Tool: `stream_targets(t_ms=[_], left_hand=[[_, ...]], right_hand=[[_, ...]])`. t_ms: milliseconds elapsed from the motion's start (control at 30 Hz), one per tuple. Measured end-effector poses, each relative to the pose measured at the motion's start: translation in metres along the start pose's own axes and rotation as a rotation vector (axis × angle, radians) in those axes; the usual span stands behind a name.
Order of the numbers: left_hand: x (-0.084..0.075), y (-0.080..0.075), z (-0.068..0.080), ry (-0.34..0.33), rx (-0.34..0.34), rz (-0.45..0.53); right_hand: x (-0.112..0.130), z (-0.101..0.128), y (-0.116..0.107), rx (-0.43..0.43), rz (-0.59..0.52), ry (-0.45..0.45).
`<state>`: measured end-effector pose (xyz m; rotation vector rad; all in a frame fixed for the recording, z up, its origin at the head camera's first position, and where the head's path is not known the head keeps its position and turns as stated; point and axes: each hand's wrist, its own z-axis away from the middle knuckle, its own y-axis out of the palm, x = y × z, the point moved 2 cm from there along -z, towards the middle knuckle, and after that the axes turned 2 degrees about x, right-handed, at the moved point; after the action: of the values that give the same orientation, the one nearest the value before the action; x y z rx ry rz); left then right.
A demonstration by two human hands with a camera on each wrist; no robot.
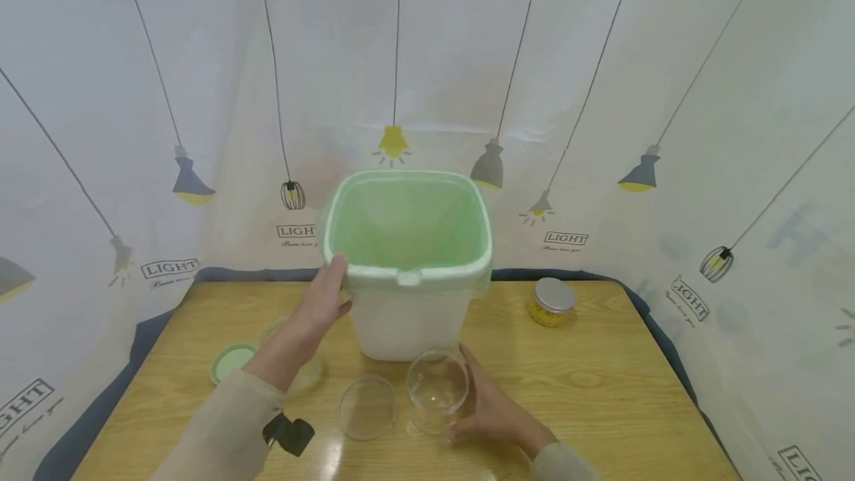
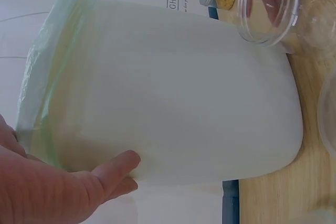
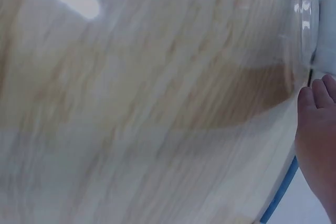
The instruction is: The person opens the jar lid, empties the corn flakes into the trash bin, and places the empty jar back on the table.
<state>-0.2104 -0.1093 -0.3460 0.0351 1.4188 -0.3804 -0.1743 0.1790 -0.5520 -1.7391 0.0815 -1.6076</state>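
A white bin (image 1: 410, 321) stands at the middle of the far table side, lined with a pale green plastic bag (image 1: 407, 217) folded over its rim. My left hand (image 1: 323, 299) grips the bin's near-left rim; the left wrist view shows its fingers (image 2: 118, 171) against the bin's side. In front of the bin is a clear open jar (image 1: 437, 388). Beside the jar's right side my right hand (image 1: 494, 407) rests with thumb and fingers spread; contact is hard to tell. Straight fingers (image 3: 321, 94) show near the clear jar wall in the right wrist view.
A clear round disc (image 1: 368, 407) lies left of the jar. A green lid (image 1: 232, 362) is at the left, with another clear container (image 1: 307, 375) partly behind my left forearm. A silver-lidded jar of yellow pieces (image 1: 551, 303) stands right of the bin. A printed curtain (image 1: 434, 43) surrounds the table.
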Motion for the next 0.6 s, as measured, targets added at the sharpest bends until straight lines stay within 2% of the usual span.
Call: stream_targets(t_ms=[133,300,367,567,600], left_hand=[[0.007,-0.001,0.004,0.002,0.018,-0.034],[0.017,-0.002,0.012,0.072,0.007,-0.069],[0.02,-0.003,0.016,0.097,-0.004,-0.093],[0.034,-0.007,0.031,0.01,-0.049,-0.175],[0.037,-0.007,0.033,0.013,-0.056,-0.19]], right_hand=[[-0.001,0.008,-0.011,0.052,-0.024,0.001],[0.0,0.02,-0.033,0.134,-0.103,0.027],[-0.002,0.026,-0.041,0.128,-0.121,0.049],[-0.008,0.039,-0.062,0.039,-0.089,0.06],[-0.009,0.041,-0.064,0.016,-0.072,0.058]])
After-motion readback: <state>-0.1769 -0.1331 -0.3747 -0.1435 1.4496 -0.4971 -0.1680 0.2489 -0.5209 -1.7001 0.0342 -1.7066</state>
